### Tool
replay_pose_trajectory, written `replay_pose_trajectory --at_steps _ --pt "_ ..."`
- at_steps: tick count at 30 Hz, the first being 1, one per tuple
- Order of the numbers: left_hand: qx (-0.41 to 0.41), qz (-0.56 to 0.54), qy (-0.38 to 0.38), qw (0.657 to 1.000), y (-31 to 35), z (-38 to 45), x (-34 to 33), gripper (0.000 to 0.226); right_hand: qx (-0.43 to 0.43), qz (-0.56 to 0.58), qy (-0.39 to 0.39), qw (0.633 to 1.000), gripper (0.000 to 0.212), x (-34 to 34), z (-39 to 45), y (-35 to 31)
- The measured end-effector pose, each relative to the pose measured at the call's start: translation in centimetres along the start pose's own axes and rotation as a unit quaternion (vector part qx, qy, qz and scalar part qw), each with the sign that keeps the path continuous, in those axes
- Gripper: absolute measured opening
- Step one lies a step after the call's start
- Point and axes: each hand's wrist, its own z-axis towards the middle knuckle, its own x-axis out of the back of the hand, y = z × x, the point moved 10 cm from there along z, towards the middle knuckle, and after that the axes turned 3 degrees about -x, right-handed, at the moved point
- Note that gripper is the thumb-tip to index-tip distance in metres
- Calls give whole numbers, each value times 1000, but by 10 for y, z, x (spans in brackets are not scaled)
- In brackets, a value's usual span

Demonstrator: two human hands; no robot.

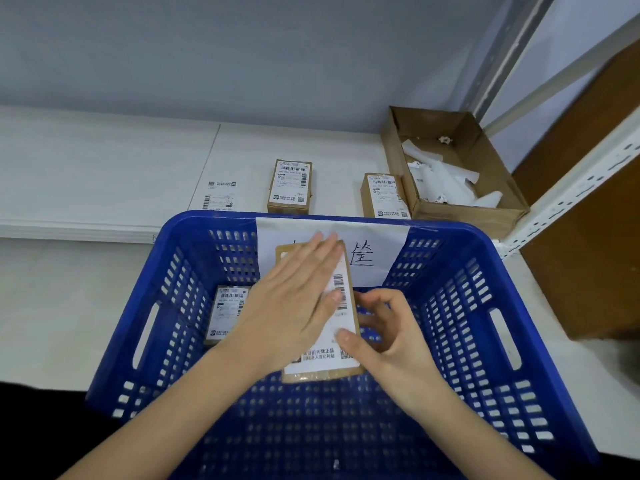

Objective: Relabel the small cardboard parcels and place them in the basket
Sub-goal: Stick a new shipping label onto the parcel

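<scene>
A small cardboard parcel [341, 362] with a white label is held over the blue basket [464, 334]. My left hand [294, 303] lies flat on its label with straight fingers. My right hand [388, 337] grips the parcel's right edge, thumb on the label and fingers curled behind. Another labelled parcel [225, 313] lies inside the basket at its left. Two more labelled parcels stand on the white table behind the basket, one [290, 186] in the middle and one [382, 195] to its right.
A loose label sheet [220, 195] lies on the table at the back left. An open cardboard box [485, 209] with white paper scraps stands at the back right. A white metal shelf frame [568, 188] and brown boards rise at the right.
</scene>
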Motion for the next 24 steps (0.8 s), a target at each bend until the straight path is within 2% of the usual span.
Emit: replay_pose_trajectory --at_steps 3,6,14,16,17,19,21,22,24 --pt "54 38 11 998 -18 3 3 64 -16 -14 -12 1000 41 -3 -3 5" --pt "29 80 11 996 -9 2 -1 65 -8 -21 5 1000 42 2 0 4" --pt "-57 46 -35 997 51 -29 -23 60 13 29 104 994 39 45 22 -9" --pt "-88 16 -39 995 62 -41 -21 56 14 27 118 993 39 56 27 -9" --pt "-90 -33 -26 995 63 -44 -15 52 15 24 119 992 39 60 29 -10" --pt "-39 -163 42 985 50 -44 6 41 14 30 116 993 43 63 28 -13" --pt "80 -253 112 958 17 -38 26 27 21 21 95 995 54 57 26 -19" --pt "140 -297 118 937 2 -34 27 26 28 9 77 997 59 52 24 -23" --pt "222 -422 65 877 -11 -23 15 47 48 -21 43 998 58 37 20 -31"
